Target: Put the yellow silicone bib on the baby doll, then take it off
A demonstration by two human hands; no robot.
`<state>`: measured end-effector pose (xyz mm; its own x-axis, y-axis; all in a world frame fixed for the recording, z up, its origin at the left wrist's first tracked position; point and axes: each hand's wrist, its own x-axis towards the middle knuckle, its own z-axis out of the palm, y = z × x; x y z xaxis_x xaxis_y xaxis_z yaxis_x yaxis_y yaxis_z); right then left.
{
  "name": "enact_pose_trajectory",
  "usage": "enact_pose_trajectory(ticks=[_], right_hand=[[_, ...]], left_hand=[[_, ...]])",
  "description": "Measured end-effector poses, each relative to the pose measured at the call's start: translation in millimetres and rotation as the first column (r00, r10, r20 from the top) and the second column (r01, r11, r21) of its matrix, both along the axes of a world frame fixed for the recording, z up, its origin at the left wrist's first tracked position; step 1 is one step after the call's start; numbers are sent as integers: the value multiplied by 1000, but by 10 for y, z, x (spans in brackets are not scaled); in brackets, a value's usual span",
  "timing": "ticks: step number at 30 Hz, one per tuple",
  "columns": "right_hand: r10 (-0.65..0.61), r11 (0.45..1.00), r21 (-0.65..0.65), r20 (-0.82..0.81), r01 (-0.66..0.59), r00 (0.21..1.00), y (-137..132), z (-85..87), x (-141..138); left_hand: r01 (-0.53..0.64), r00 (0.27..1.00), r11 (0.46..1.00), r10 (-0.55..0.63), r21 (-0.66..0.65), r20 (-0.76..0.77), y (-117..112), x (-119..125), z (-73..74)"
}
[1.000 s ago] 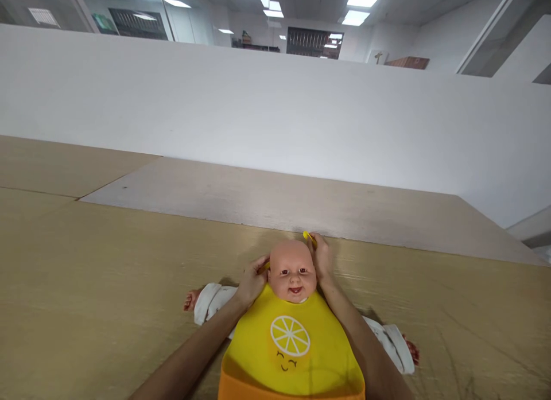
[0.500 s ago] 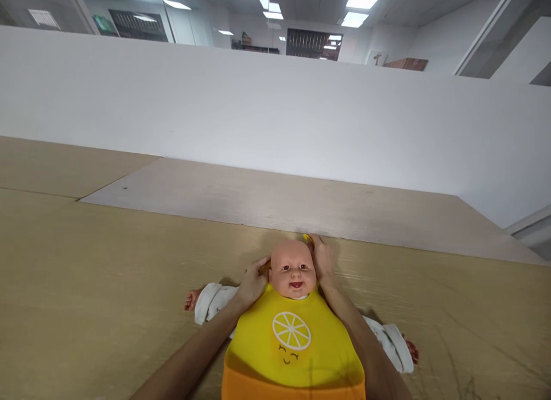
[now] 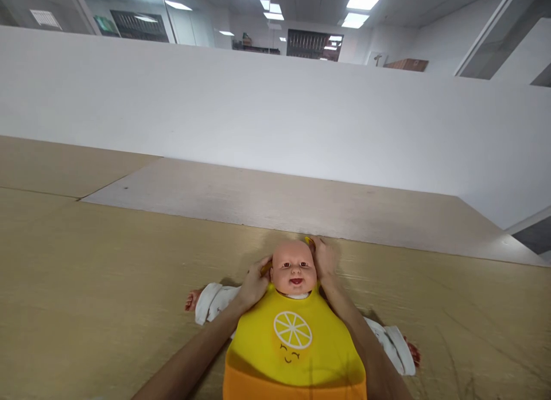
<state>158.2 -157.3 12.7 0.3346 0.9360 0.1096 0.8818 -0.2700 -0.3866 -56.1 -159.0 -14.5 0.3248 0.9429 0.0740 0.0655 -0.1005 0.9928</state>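
A baby doll [image 3: 294, 267] lies on its back with its arms spread out in white sleeves. Over its chest lies a yellow bib [image 3: 286, 328] with a white lemon-slice print, a smiling face and an orange pocket at the bottom. My left hand [image 3: 256, 282] is closed on a strap end of the bib beside the left side of the doll's head. At the other side, my right hand [image 3: 323, 257] pinches the second strap end, whose yellow tip sticks out above the fingers. The parts of the straps behind the head and neck are hidden.
The doll rests on a wooden table [image 3: 107, 285]. Behind it runs a paler board [image 3: 267, 190] against a low white wall [image 3: 258, 113]. Glass panes above the wall show a room with ceiling lights and a brown box [image 3: 407, 64].
The doll's head has tipped slightly, showing a bit more white at the neck. Both hands keep their hold on the strap ends and have hardly moved.
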Motion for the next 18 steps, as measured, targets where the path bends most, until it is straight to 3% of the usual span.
enact_pose_trajectory(ticks=[7,11,14,18], right_hand=[[-23,1000,-8,-7,23,1000,-1,7,13],[-16,994,106,-210,40,978,53,-77,68],[35,980,193,-421,52,906,98,-132,127],[42,963,259,-404,70,914,102,-73,193]], left_hand=[[1,1000,1000,-1,1,9,-5,1,23],[-62,998,998,62,-16,29,0,-5,-31],[-153,988,988,154,-17,20,-12,-17,-56],[-239,970,968,241,82,-16,-61,-34,43]])
